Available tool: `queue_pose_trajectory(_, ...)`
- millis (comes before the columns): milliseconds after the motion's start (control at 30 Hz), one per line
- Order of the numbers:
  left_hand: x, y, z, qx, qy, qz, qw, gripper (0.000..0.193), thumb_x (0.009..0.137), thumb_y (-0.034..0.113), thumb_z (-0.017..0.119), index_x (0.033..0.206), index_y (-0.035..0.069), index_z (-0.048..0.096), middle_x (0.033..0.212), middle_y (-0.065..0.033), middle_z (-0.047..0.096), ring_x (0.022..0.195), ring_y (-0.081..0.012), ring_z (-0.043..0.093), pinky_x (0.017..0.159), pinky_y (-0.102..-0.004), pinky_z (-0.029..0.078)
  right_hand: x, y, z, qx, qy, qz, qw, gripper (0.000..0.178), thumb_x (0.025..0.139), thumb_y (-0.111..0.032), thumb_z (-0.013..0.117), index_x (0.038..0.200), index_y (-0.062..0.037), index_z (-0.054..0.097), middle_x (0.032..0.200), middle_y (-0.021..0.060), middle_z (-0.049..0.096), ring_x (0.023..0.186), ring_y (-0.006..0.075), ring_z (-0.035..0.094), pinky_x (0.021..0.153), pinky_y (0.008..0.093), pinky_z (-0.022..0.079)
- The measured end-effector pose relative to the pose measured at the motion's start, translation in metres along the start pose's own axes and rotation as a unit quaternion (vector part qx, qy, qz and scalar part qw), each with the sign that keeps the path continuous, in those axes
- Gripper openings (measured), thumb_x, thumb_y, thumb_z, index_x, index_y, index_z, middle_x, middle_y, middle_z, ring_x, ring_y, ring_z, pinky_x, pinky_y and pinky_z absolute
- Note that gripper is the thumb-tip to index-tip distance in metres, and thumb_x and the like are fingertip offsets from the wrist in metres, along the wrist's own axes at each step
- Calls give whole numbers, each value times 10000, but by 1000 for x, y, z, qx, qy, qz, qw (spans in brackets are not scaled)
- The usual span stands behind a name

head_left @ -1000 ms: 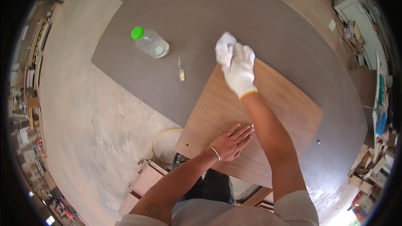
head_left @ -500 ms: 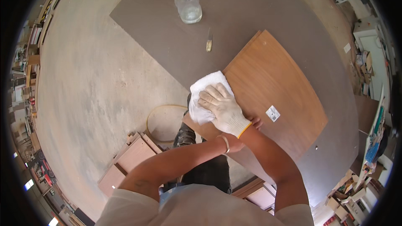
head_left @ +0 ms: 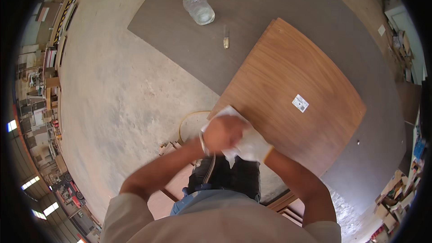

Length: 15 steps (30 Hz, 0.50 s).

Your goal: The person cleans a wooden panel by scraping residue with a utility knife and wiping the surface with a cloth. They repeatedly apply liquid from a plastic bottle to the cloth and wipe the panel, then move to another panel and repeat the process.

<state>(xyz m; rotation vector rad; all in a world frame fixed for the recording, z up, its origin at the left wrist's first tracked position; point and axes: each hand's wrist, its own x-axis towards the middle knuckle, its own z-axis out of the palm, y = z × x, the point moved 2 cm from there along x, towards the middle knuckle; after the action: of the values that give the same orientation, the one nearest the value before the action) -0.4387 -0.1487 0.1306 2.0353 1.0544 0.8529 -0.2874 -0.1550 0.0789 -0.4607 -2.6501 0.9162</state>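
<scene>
Both my hands meet at a white cloth (head_left: 230,111) in front of my body, at the near left corner of a brown wood-grain panel (head_left: 297,72). My bare left hand (head_left: 222,133), with a band at its wrist, is curled closed over the cloth and blurred by motion. My right hand (head_left: 255,146), in a white knit glove with a yellow cuff, is closed on the cloth from the right. Its fingers are mostly hidden behind the left hand. A white printed sticker (head_left: 300,103) lies on the panel.
The panel lies on a large grey board (head_left: 252,0). On that board are a clear bottle with a green cap (head_left: 198,9) and a small knife (head_left: 226,42). A yellow hose (head_left: 182,123) and stacked boards (head_left: 168,175) are on the floor at left. Shelves line the far left.
My right hand has drawn the cloth back from the panel toward my body. My left hand has come from under the right forearm up onto the cloth.
</scene>
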Motion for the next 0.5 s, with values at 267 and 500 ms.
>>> queue_pose_trajectory(267, 131, -132, 16, 319, -243, -2, 916, 648, 1069, 306, 524, 1641, 97, 303, 1754, -169, 135, 1626, -355, 99, 1312, -489, 160, -160, -64, -14, -84, -49, 162, 982, 459, 829, -365, 715, 1210, -110, 724, 1312, -18, 659, 1341, 216, 499, 1212, 415, 323)
queue_pose_trajectory(500, 143, -125, 47, 337, -294, -65, 892, 734, 1078, 376, 479, 1683, 93, 175, 1766, -182, 18, 1632, -393, -42, 1308, -566, 59, -9, -48, 56, -39, 134, 219, 966, 426, 938, -255, 581, 1280, -29, 699, 1424, 116, 611, 1459, 280, 431, 1262, 410, 298)
